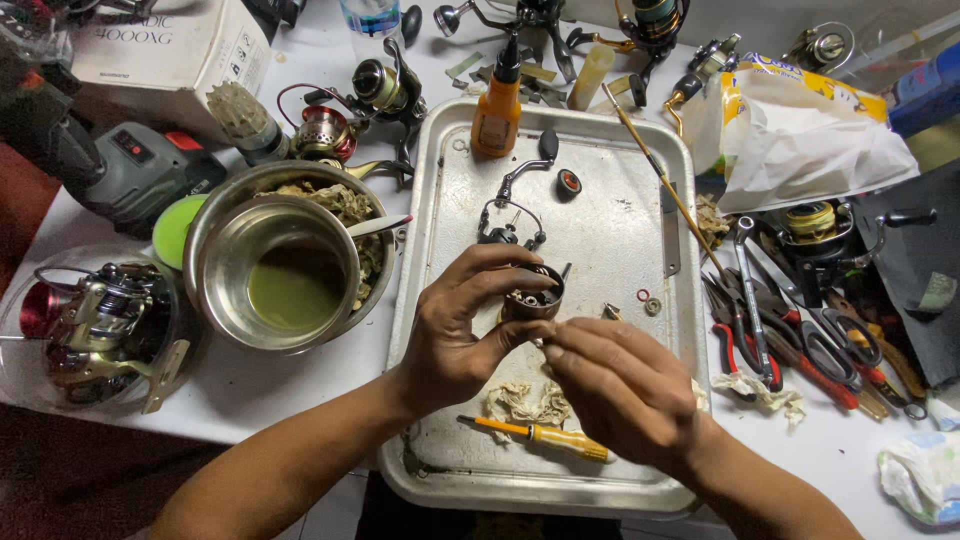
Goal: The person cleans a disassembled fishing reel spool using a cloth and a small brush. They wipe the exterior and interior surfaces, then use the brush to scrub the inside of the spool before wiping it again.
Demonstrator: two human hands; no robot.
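Nearest me, my right hand (pixel 625 385) is curled nearly closed, its fingertips pinched at the lower rim of a small round reel part (pixel 532 297); whether they grip something tiny there I cannot tell. My left hand (pixel 462 335) wraps half-closed around that part from its nine o'clock side, thumb and fingers clamping it. The part sits at twelve o'clock from my right hand, its open mouth facing up at me, its axis running roughly upright.

Below both hands lies a battered metal tray (pixel 620 225) on a cluttered white table (pixel 250 385). At six o'clock a yellow screwdriver (pixel 540 434) lies nearly crosswise beside a crumpled rag (pixel 520 402). At twelve o'clock stands an orange bottle (pixel 496 110). At nine o'clock sits a steel bowl (pixel 285 270); at three o'clock, red-handled pliers (pixel 800 350).
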